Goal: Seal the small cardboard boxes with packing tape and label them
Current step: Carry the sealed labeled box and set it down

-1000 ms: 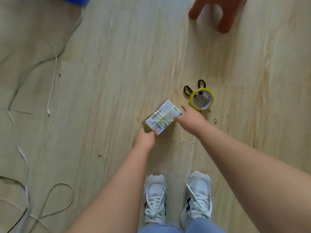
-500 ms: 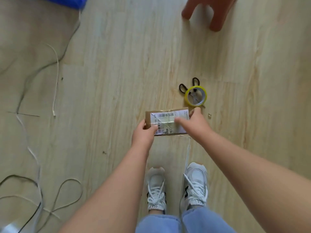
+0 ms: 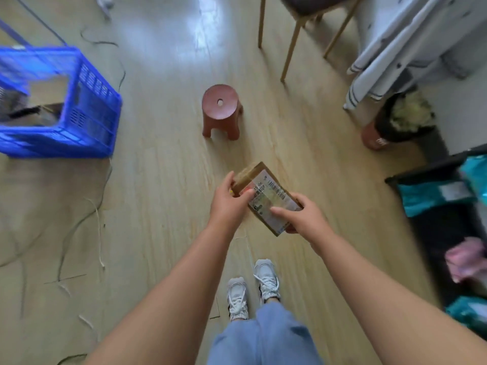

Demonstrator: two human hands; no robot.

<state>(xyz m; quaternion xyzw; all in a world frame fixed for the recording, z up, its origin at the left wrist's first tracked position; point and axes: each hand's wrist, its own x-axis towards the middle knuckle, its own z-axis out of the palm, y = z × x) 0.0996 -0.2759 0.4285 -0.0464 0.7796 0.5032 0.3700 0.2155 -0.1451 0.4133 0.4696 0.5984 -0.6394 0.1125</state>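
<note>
- The small cardboard box point(image 3: 264, 192) is held off the floor between both hands, tilted, with its broad face up.
- A white printed label point(image 3: 279, 206) covers most of that face. Its text is too blurred to read.
- The left hand point(image 3: 226, 204) grips the box's far end. The fingers are curled round the edge and the thumb is laid on the top face.
- The right hand point(image 3: 303, 217) grips the near end. The thumb lies across the label and the fingers are wrapped underneath.
- White shoes point(image 3: 253, 288) stand on the wooden floor point(image 3: 163, 180) directly below the hands.
- A red-brown stool point(image 3: 221, 109) stands beyond the left hand, well apart from it.
- A blue slatted crate point(image 3: 87, 109) sits far out to the left of the left hand, and loose cords point(image 3: 98, 227) trail over the floor between the two.
- Wooden chair legs point(image 3: 290, 48) stand beyond the right hand.
- A bin point(image 3: 395, 125) with a dark liner is further out to the right.
- Teal packages point(image 3: 432, 196) lie in a dark container right of the right hand.
</note>
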